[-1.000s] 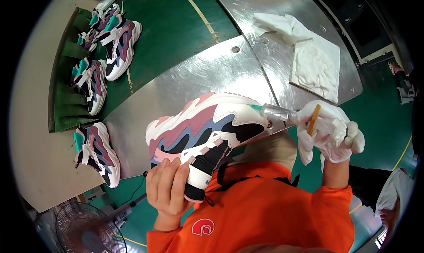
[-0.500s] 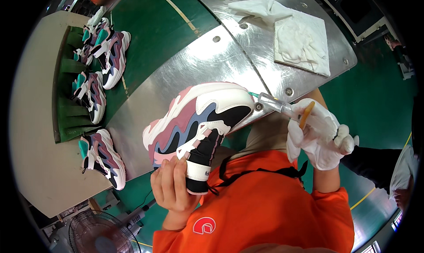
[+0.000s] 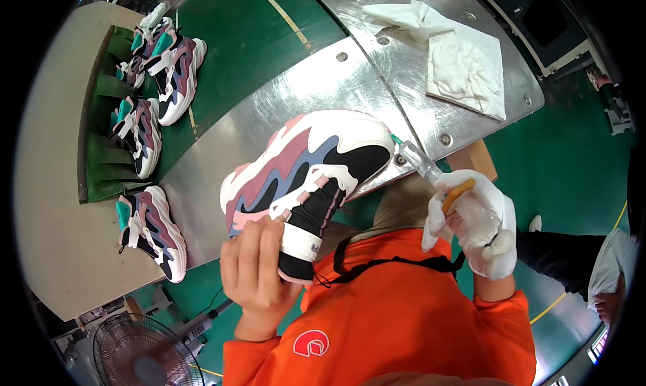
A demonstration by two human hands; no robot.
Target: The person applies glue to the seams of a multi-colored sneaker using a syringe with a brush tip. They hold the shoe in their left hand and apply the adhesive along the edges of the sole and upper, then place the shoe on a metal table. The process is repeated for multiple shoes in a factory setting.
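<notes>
A chunky sneaker (image 3: 289, 177) in white, pink, mauve, blue and black is held above the table's near edge, tilted with its toe to the right. My bare left hand (image 3: 254, 268) grips it at the heel and collar, fingers wrapped over the edge. In a white glove, my right hand (image 3: 474, 218) closes round a clear syringe (image 3: 418, 160) with a green tip. That tip touches, or nearly touches, the sole edge at the toe. Against the gloved fingers lies a narrow orange-yellow piece (image 3: 457, 194); what it is I cannot tell.
Several matching sneakers (image 3: 155, 231) stand at the left, some on a green belt with flaps (image 3: 101, 177). A white cloth (image 3: 464, 66) lies on a pad on the metal table (image 3: 296, 83). A fan (image 3: 145, 359) is at lower left; another person's leg (image 3: 562, 258) shows at right.
My right hand has shifted slightly left and down, with the syringe more steeply angled. The sneaker has risen a little, its toe still by the tip. The whole view has shifted slightly.
</notes>
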